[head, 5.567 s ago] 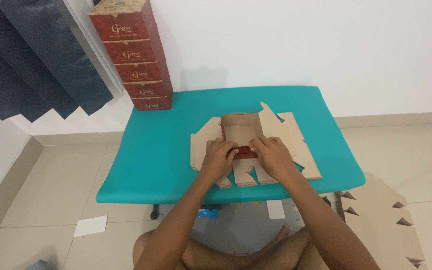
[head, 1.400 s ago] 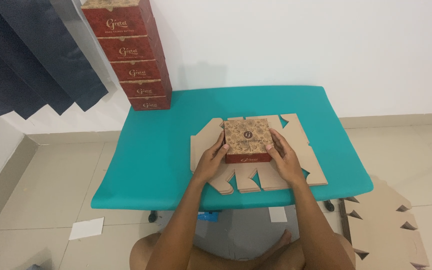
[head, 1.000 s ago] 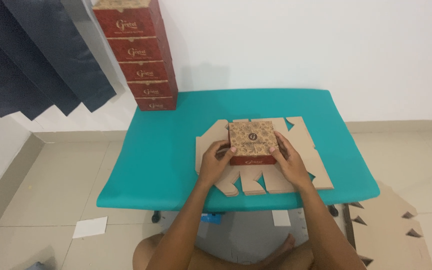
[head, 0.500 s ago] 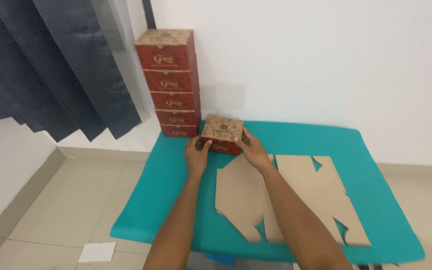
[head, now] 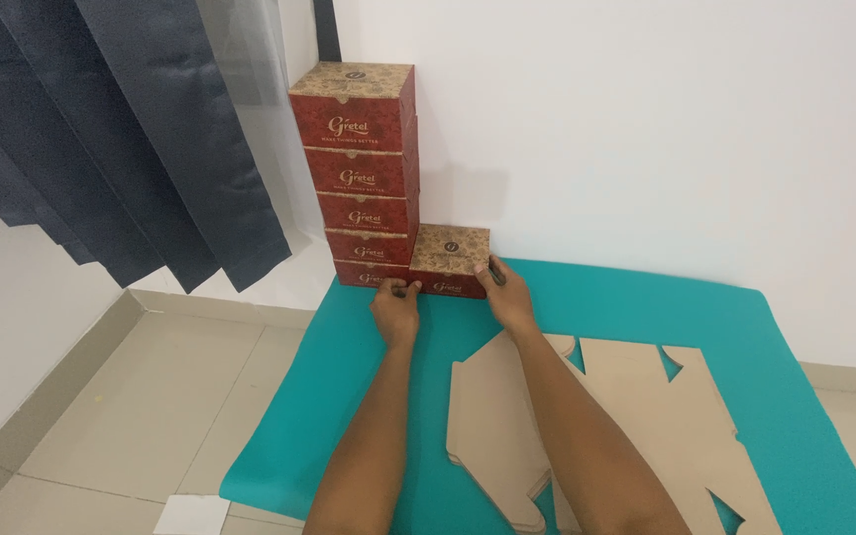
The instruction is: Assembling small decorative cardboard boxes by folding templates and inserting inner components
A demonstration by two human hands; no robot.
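Note:
A small folded box with a brown patterned lid and red sides rests on the teal table at its far left corner, right beside a tall stack of several like boxes. My left hand touches the box's lower left corner, in front of the stack's bottom box. My right hand presses against the box's right side. Both hands still grip it between them.
Flat brown cardboard box blanks lie on the table near me, under my right forearm. Dark blue vertical blinds hang at the left. A white wall stands behind the table. A white sheet lies on the tiled floor.
The folded box was lifted from the blanks in front of me and carried to the far left corner. It now sits on the table beside the stack.

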